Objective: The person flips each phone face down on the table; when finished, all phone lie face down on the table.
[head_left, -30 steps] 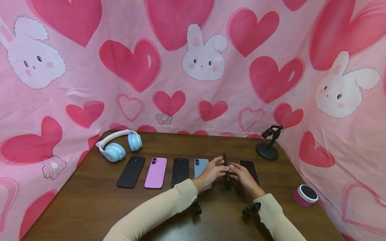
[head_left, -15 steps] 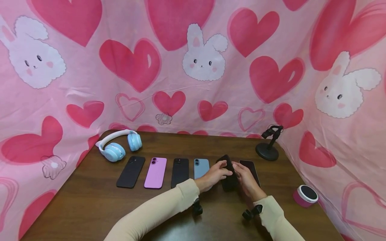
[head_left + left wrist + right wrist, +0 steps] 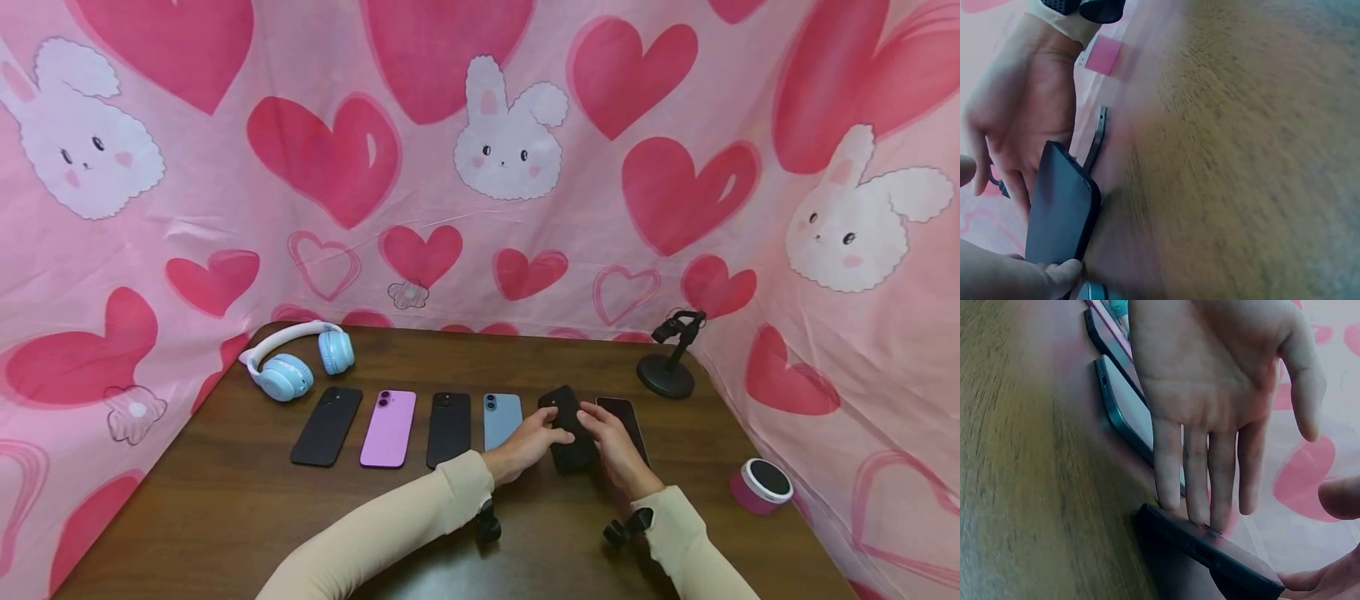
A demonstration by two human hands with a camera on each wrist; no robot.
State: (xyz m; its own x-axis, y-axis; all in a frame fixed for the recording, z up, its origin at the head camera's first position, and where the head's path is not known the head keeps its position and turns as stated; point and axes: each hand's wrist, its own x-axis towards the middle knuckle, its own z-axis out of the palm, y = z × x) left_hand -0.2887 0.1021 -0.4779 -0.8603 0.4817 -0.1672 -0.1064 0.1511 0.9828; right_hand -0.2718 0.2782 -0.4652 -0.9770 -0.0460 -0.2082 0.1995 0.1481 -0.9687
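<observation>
A black phone (image 3: pixel 573 454) is held between both hands, tilted low over the table. The left hand (image 3: pixel 521 446) grips its left side, with the thumb over its surface. At its right edge is the right hand (image 3: pixel 617 446), fingers against it. In the left wrist view, left fingertips press the edge of the phone (image 3: pixel 1060 206), and the fingers of the right hand (image 3: pixel 1032 100) reach behind it. In the right wrist view, the fingertips of the left hand (image 3: pixel 1204 400) meet the upper side of the phone (image 3: pixel 1204 547).
A blue phone (image 3: pixel 501 417), a black one (image 3: pixel 448 429), a pink one (image 3: pixel 387 429) and another black one (image 3: pixel 326 427) lie to the left. At right are a dark-screened phone (image 3: pixel 622 417), a black stand (image 3: pixel 666 375) and a pink-white round object (image 3: pixel 761 486). Headphones (image 3: pixel 292 367) sit back left.
The phone between the hands stood edge-on to the head camera; it has turned so that its broad black side shows. The hands have shifted slightly around it; the other phones have not moved.
</observation>
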